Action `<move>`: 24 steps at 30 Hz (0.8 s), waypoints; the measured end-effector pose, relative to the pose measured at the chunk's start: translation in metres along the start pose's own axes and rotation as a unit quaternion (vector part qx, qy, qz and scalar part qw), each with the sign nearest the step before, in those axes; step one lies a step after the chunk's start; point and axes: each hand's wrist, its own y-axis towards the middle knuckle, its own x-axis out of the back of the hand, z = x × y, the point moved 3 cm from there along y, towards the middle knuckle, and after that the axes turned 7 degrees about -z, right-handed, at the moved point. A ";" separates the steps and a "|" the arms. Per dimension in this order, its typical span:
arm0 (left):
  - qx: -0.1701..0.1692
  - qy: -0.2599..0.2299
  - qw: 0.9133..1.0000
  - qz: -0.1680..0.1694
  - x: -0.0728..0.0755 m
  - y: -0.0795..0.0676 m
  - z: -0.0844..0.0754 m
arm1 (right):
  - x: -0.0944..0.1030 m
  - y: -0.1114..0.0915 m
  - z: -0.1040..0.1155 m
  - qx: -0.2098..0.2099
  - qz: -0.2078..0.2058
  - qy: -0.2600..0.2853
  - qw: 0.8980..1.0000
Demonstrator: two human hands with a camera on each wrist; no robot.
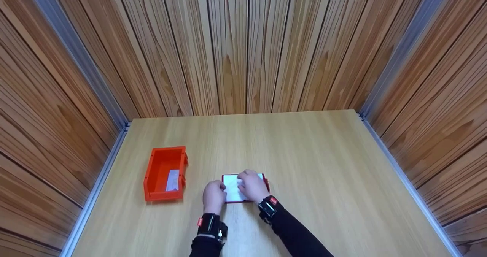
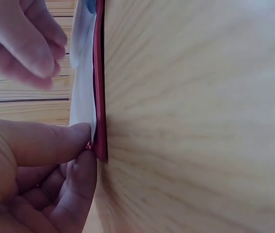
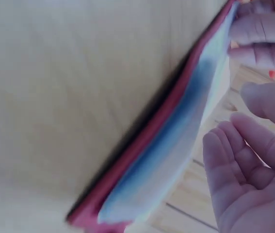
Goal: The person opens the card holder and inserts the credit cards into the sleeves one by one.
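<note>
A flat red-covered notebook (image 1: 231,191) with white pages lies on the table in front of me, long side across. My left hand (image 1: 214,197) is at its left end. Thumb and index finger pinch the notebook's corner there, as the left wrist view shows at the red cover (image 2: 99,92). Over the right half of the pages hovers my right hand (image 1: 253,186). Its fingers are loosely bent and apart from the thumb, with nothing between them in the right wrist view. A white page (image 3: 152,184) bows up from the cover, with blue showing beneath it.
An orange open bin (image 1: 163,196) stands to the left on the wooden table (image 1: 323,173), holding a whitish flat piece (image 1: 172,180). Wood-plank walls (image 1: 228,51) with metal rails (image 1: 403,173) enclose the table at the back and both sides.
</note>
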 end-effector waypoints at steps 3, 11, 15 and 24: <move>0.006 -0.003 1.000 0.004 0.000 -0.001 0.000 | 0.007 -0.002 -0.009 -0.022 -0.015 -0.011 1.000; 0.020 -0.004 1.000 0.021 0.001 -0.001 0.000 | 0.024 -0.007 -0.033 -0.060 -0.050 -0.007 0.997; 0.022 -0.006 0.999 0.023 0.002 -0.001 0.000 | 0.026 -0.010 -0.040 -0.064 -0.045 -0.008 0.997; 0.022 -0.015 0.999 0.022 0.001 -0.002 0.001 | 0.024 -0.018 -0.047 -0.060 -0.034 -0.033 0.997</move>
